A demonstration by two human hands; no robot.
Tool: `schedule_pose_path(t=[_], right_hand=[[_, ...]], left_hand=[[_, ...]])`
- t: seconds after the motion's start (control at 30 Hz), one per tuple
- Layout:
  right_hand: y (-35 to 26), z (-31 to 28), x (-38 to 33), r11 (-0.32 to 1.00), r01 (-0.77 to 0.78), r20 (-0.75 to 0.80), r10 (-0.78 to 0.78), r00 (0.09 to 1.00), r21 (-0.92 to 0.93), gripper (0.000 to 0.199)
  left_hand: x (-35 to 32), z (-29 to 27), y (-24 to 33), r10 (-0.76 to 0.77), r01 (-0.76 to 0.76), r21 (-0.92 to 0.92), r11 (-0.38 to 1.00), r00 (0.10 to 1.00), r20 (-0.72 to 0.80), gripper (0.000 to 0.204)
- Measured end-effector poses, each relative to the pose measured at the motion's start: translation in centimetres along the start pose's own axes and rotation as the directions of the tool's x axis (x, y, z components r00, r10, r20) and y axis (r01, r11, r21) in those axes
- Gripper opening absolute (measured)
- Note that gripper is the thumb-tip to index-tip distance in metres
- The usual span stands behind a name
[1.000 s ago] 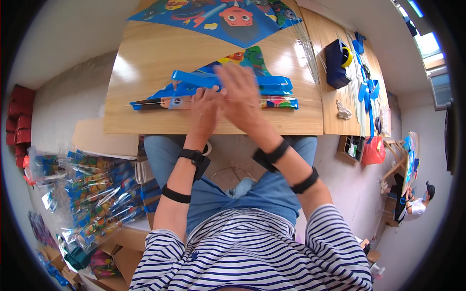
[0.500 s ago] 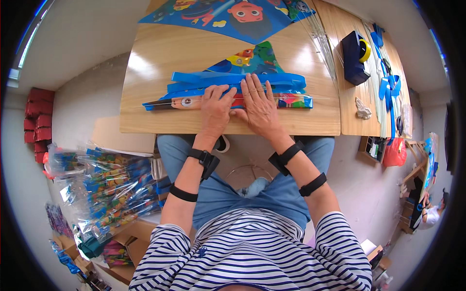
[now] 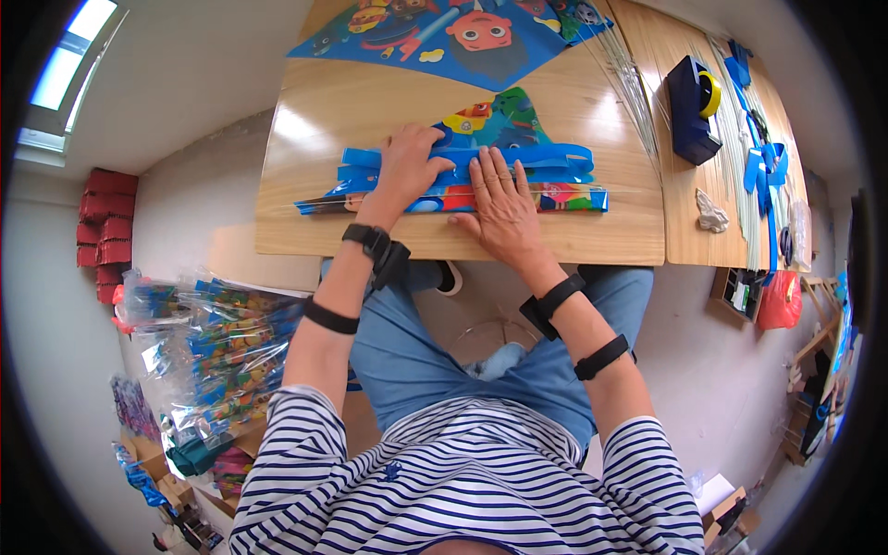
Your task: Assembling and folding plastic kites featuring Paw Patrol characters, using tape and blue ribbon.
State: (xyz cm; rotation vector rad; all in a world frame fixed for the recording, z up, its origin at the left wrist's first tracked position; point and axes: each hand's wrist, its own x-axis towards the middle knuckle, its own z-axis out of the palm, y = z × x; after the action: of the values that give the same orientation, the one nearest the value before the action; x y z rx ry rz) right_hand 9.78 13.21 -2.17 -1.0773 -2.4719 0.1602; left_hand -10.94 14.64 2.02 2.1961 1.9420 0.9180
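A folded colourful kite with blue ribbon tails lies in a long strip near the front edge of the wooden table. My left hand rests on its left part, fingers curled over the blue ribbons. Flat on the middle of the strip lies my right hand, fingers spread and pressing down. Both wrists wear black bands. A clear wrapper seems to cover the strip's ends.
An unfolded blue kite with cartoon faces lies at the table's far side. A dark tape dispenser, thin rods and blue ribbons sit to the right. Bags of packed kites pile on the floor at left.
My right hand has come down from above the strip and now lies flat on it. My left hand slid further onto the blue ribbons. The view shifted slightly.
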Motion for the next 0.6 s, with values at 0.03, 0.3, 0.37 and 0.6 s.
schedule_pose_path(t=[0.03, 0.3, 0.37, 0.6], right_hand=[[0.0, 0.0, 0.1, 1.000, 0.000, -0.004, 0.000, 1.000, 0.004, 0.092], [0.0, -0.3, 0.0, 1.000, -0.004, 0.000, 0.004, 1.000, 0.008, 0.091], [0.3, -0.3, -0.2, 1.000, -0.011, -0.006, 0.011, 1.000, 0.012, 0.091], [-0.1, -0.3, 0.0, 1.000, -0.004, 0.001, 0.004, 1.000, 0.006, 0.092]], left_hand=[[0.5, 0.3, -0.3, -0.017, 0.014, 0.035, 0.999, 0.996, 0.082, 0.036], [3.3, -0.2, -1.3, -0.191, 0.228, -0.032, 0.973, 0.876, 0.443, 0.033], [3.5, -0.6, -0.9, -0.160, 0.198, -0.039, 0.979, 0.881, 0.445, 0.032], [3.1, -1.5, -1.8, -0.215, 0.329, -0.133, 0.935, 0.824, 0.524, 0.030]])
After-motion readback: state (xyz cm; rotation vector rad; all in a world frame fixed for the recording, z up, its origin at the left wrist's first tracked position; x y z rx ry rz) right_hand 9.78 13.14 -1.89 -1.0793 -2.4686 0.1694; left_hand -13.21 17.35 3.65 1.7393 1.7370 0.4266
